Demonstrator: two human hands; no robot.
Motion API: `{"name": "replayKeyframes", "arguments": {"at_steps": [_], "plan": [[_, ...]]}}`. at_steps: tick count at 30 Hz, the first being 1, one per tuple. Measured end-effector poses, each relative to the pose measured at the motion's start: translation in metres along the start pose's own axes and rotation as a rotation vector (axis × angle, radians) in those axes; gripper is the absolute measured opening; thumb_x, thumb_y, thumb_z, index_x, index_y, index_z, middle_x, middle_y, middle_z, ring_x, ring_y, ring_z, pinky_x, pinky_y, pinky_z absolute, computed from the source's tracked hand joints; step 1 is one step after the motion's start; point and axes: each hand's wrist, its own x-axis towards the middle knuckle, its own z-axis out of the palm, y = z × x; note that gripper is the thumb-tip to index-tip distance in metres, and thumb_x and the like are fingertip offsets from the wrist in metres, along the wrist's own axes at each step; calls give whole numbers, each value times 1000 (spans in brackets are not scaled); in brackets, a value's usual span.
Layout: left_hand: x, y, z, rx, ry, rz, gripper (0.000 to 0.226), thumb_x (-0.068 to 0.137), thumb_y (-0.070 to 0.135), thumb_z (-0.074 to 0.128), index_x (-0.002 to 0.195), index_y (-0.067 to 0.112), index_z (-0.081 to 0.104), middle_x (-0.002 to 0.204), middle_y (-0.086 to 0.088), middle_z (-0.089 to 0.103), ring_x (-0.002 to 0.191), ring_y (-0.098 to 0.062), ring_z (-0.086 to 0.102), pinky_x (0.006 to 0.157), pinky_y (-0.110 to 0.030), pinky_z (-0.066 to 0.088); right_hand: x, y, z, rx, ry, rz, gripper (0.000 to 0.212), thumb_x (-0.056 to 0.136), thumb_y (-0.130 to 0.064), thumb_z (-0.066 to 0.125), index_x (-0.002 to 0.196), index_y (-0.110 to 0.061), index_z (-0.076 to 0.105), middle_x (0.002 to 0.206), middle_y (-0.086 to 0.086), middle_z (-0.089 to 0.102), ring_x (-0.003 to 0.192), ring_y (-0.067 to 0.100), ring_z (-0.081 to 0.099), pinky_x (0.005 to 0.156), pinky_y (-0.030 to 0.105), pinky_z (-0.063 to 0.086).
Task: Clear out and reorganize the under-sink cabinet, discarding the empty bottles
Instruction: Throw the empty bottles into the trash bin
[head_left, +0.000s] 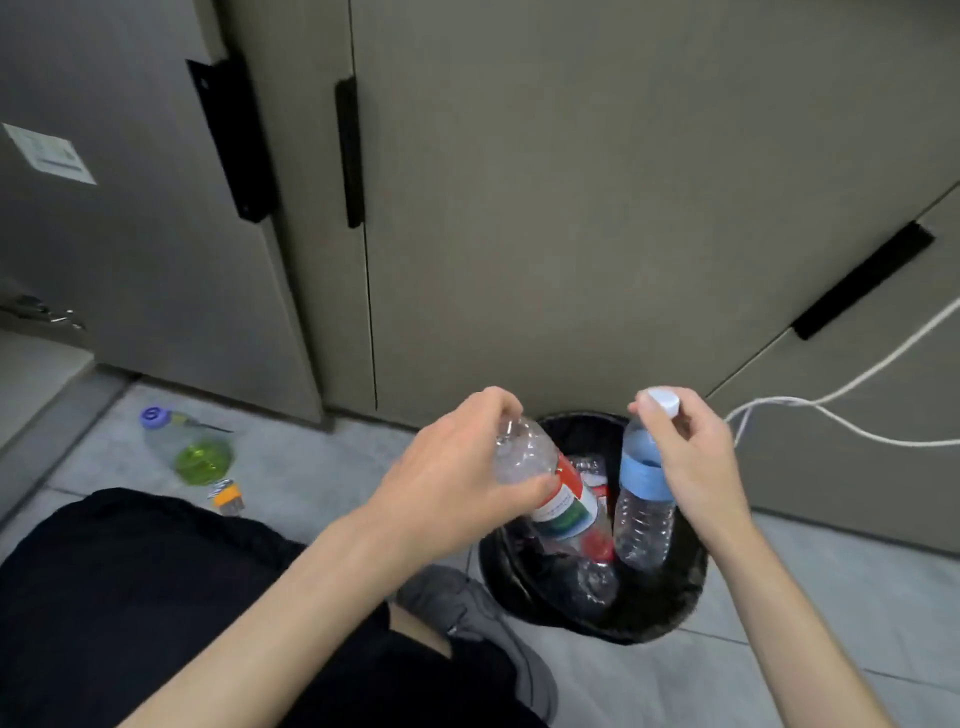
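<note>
A black bin (685, 582) lined with a black bag stands on the floor against the cabinet. My left hand (457, 478) grips the base end of an empty clear bottle with a red, white and green label (563, 506), held tilted with its red cap end down inside the bin. My right hand (691, 457) pinches the white cap of an empty clear bottle with a blue label (641, 499), which hangs upright over the bin's mouth. More crushed clear plastic lies at the bin's bottom (597, 582).
A clear bottle with a purple cap and green liquid (189, 447) lies on the tiled floor at left, beside a small orange object (228, 498). An open cabinet door (156, 234) stands at left. A white cable (831, 410) trails at right. My knee and grey shoe (483, 618) are close to the bin.
</note>
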Motion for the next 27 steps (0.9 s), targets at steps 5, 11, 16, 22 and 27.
{"name": "replayKeyframes", "arguments": {"at_steps": [5,11,16,22,27], "plan": [[29,9,62,219,-48,100,44,87,48,60,126,33,46,120,11,44,108,-18,49,82,-38,50,-1,51,2,-191,-33,178,8,95,-38,65,93,-31,66,87,-16,71,89,8,65,72,13,45],[29,-19,114,469,-255,82,24,90,25,61,113,18,63,129,-2,38,123,-24,37,90,-41,45,-5,82,12,-611,-244,296,40,94,-41,64,129,-23,62,124,3,66,115,27,59,88,38,47],[23,-39,107,394,-147,32,23,95,31,50,107,18,66,116,0,50,114,-22,47,83,-40,48,-1,56,37,-480,-141,86,39,93,-29,66,131,-22,61,128,-7,62,124,16,55,104,35,44],[22,-54,10,430,137,-62,19,92,40,48,93,28,63,95,9,55,91,-21,59,62,-32,42,8,-22,123,-198,-336,-44,14,90,-18,66,97,-27,74,86,-12,74,82,3,67,84,34,56],[-20,-102,-109,551,346,-264,25,90,45,48,103,31,63,103,9,60,98,-24,61,74,-38,51,5,-104,220,-202,-607,-246,13,89,-25,66,97,-29,75,86,-16,74,83,3,66,87,32,54]]}}
